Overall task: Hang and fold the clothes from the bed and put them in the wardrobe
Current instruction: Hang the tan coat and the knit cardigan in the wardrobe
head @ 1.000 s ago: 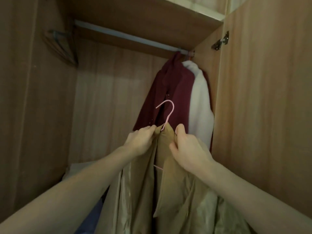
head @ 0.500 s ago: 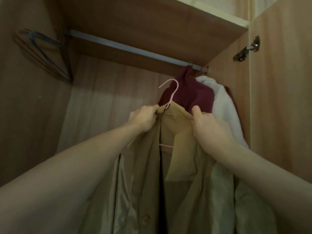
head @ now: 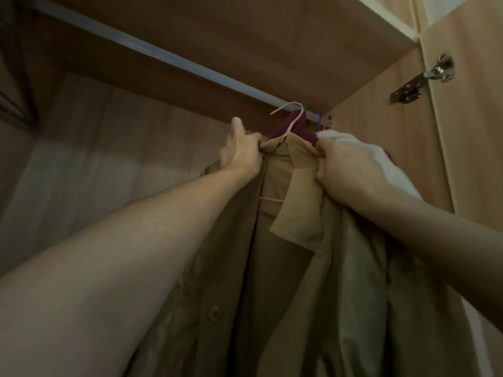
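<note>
A tan coat (head: pixel 296 219) hangs on a pink hanger (head: pixel 292 119), raised inside the wardrobe. My left hand (head: pixel 241 152) grips the coat's left shoulder by the collar. My right hand (head: pixel 344 170) grips its right shoulder. The hanger's hook sits level with the metal rail (head: pixel 163 54), just in front of it; whether it rests on the rail I cannot tell. The coat's lower part runs out of view at the bottom.
A maroon garment (head: pixel 299 129) and a white garment (head: pixel 362 151) hang on the rail's right end, behind the coat. Dark empty hangers (head: pixel 16 85) hang at the far left. The open door (head: pixel 468 159) with its hinge (head: pixel 424 77) stands to the right.
Both hands have lifted the coat and hanger upward toward the rail. The hook has risen from chest height to rail level, and the view has tilted up.
</note>
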